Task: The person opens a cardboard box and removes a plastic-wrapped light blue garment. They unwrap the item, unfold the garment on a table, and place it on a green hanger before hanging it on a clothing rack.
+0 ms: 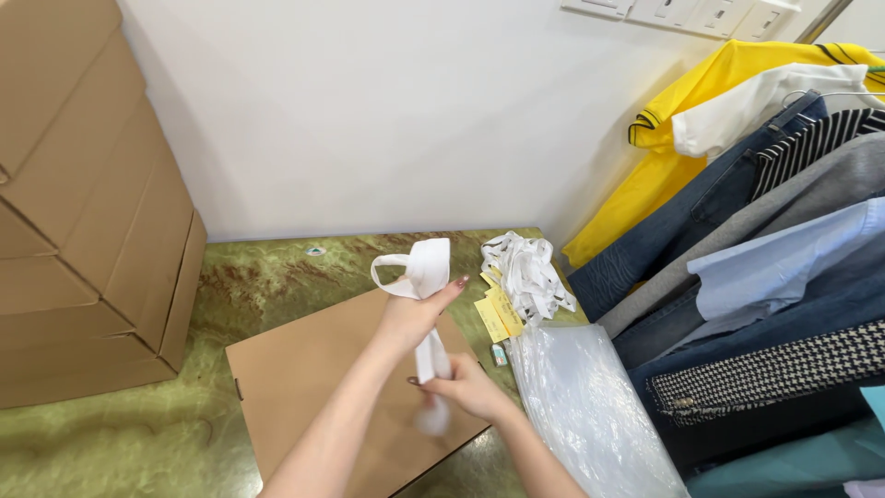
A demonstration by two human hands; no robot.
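Gripping a long white fabric strap [426, 286], the left hand [412, 314] is raised above a flat brown cardboard sheet [304, 387], its fingers closed around the upper part of the strap, which loops over above the thumb. The strap runs down from there to the right hand [470, 385], whose fingers are curled shut on its lower stretch; the tail below that hand is blurred. Both hands sit over the right half of the cardboard sheet, which lies on a green marbled tabletop [120, 443].

Just beyond the hands, near the table's far right corner, lies a tangled heap of white straps [525, 267], and a few small yellow paper tags [498, 314] rest against its near side. A crumpled clear plastic bag [581, 406] lies to the right of the right hand, along the table's edge. A stack of closed brown cardboard boxes [83, 203] stands at the left against the white wall [369, 111]. Hanging clothes [756, 258] crowd the right side: a yellow shirt, denim, grey, pale blue and houndstooth pieces.
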